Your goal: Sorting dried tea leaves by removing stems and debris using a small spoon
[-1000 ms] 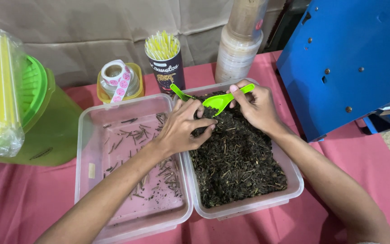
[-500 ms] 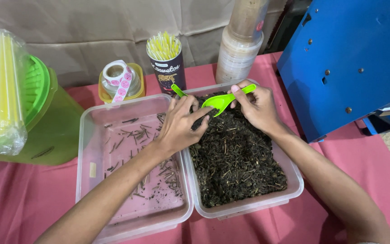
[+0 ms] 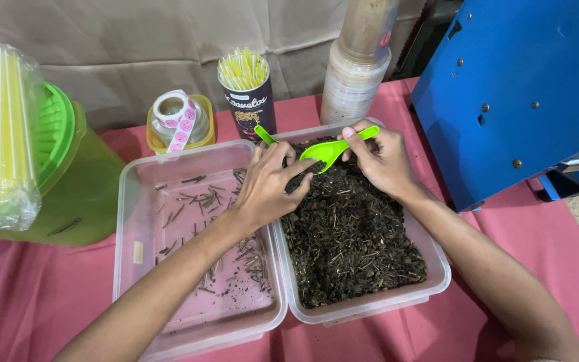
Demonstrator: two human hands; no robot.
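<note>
A clear rectangular plastic tub full of dark, crumbly dried leaf and twig matter sits on the pink tablecloth, touching a second clear plastic tub that holds only scattered thin stems. Both hands work over the far end of the full tub. The right hand pinches the handle of a small bright green plastic scoop between thumb and curled fingers, bowl tipped toward the left hand, whose fingers are loosely spread and picking at the scoop's bowl, gripping nothing that I can make out. A second green handle pokes out behind. The scoop looks light, stiff and smooth, best held by its handle; the dry matter looks loose, light and easily spilled.
</note>
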